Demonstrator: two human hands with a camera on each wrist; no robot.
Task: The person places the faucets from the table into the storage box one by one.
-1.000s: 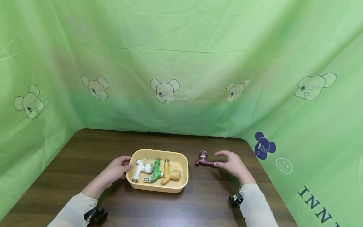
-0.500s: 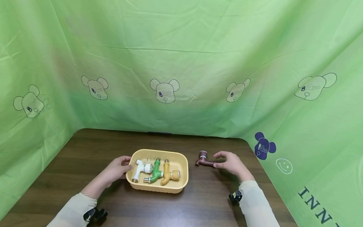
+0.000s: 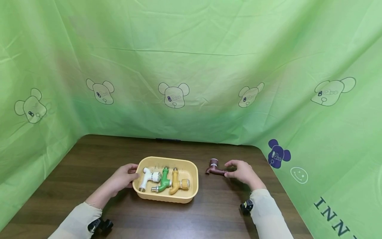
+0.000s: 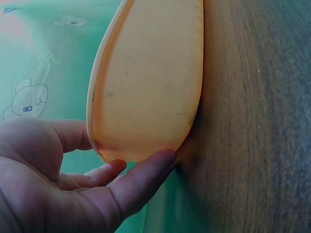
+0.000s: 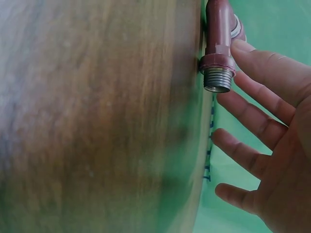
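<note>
A yellow plastic basin point(image 3: 165, 198) stands on the table. My left hand point(image 3: 123, 179) holds its left end, the thumb over the rim and fingertips against the outer wall, as the left wrist view point(image 4: 97, 179) also shows. Inside lie a white tap point(image 3: 145, 179), a green tap point(image 3: 164, 181) and a yellow tap point(image 3: 175, 186). To the right of the basin a dark red tap point(image 3: 214, 170) lies on the table. My right hand point(image 3: 245, 173) is at its threaded end; in the right wrist view the thumb is by the tap point(image 5: 218, 29) and the other fingers are spread.
The brown wooden table point(image 3: 179, 222) has rounded far corners. A green curtain point(image 3: 191, 126) printed with bear heads rises behind it and along both sides. Small black cameras point(image 3: 246, 206) are worn on both wrists.
My right hand has shifted very slightly left toward the dark red tap's threaded end. The left hand, the basin and the taps stay where they were.
</note>
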